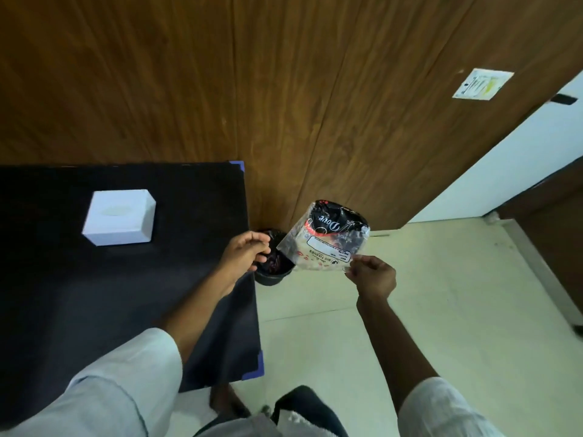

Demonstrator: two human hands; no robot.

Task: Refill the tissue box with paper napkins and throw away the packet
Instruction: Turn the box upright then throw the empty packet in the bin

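A white tissue box stands on the black table, left of centre. My right hand pinches the lower edge of an empty clear plastic napkin packet with black and red print, held in the air to the right of the table, just right of a small black bin lined with a dark bag. My left hand hovers at the table's right edge beside the bin, fingers loosely curled, holding nothing that I can see.
The bin sits on the pale tiled floor in the corner between the table and the wood-panelled wall. A white wall section and a dark door frame lie to the right. My feet show at the bottom.
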